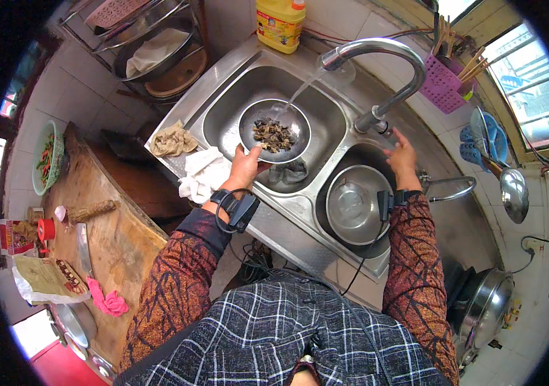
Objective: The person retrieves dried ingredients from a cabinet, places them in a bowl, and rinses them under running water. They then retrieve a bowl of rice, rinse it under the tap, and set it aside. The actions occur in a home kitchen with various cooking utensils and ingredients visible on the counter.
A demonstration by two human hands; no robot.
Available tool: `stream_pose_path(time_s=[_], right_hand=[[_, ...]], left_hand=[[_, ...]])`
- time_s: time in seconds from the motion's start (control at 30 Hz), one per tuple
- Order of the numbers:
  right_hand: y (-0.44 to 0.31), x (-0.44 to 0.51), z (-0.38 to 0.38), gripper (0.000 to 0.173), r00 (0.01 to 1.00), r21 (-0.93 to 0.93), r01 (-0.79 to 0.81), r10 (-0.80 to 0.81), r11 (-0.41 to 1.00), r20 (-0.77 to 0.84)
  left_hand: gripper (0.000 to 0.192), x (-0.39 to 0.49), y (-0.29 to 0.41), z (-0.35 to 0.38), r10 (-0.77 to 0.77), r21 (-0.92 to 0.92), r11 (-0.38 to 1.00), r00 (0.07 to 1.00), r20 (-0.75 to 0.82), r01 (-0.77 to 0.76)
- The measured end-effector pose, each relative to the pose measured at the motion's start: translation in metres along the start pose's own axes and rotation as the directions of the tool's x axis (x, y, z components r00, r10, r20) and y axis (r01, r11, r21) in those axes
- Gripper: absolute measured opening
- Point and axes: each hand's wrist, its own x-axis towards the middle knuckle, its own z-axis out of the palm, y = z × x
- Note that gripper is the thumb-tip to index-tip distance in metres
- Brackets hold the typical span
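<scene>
My left hand [244, 170] grips the near rim of a stainless steel bowl [302, 126] inside the left sink basin [224, 116]. Dark brown dried pieces, possibly mushrooms or fungus [272, 135], lie in the bowl. Water [303, 86] runs into it from the chrome gooseneck faucet [412, 62]. At the faucet's base, my right hand [403, 158] has its index finger extended to the small lever [386, 130], touching or nearly touching it; its thumb is apart. Below that hand, a larger metal basin [351, 205] sits in the right sink bowl [325, 188].
White cloth [203, 173] and tan cloth [173, 139] lie on the sink's left edge. A dark wet cloth or bag [288, 171] rests in the left basin. On the wooden table [125, 246] lies a knife [83, 248]. A yellow jug [280, 24] stands behind the sink.
</scene>
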Motion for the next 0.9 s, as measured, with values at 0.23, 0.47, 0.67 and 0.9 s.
stream_pose_path(time_s=[0.23, 0.47, 0.67, 0.9], right_hand=[[-0.004, -0.003, -0.003, 0.055, 0.999, -0.048, -0.02, 0.022, 0.999, 0.034], [-0.001, -0.003, -0.001, 0.056, 1.0, -0.06, -0.021, 0.02, 0.998, -0.014], [0.004, -0.004, -0.001, 0.058, 0.998, -0.092, 0.07, -0.07, 0.993, -0.003], [0.001, -0.004, -0.001, 0.06, 0.998, -0.127, 0.064, -0.064, 0.99, 0.007]], left_hand=[[0.043, 0.007, -0.004, -0.001, -0.011, -0.021, 1.0, 1.0, 0.007, 0.012], [0.043, 0.006, -0.004, -0.001, 0.004, -0.029, 1.0, 0.999, 0.032, -0.003], [0.04, 0.01, -0.006, -0.002, -0.006, -0.002, 1.0, 1.0, -0.023, 0.006], [0.039, 0.018, -0.013, -0.005, -0.002, -0.042, 0.999, 1.0, -0.025, 0.001]])
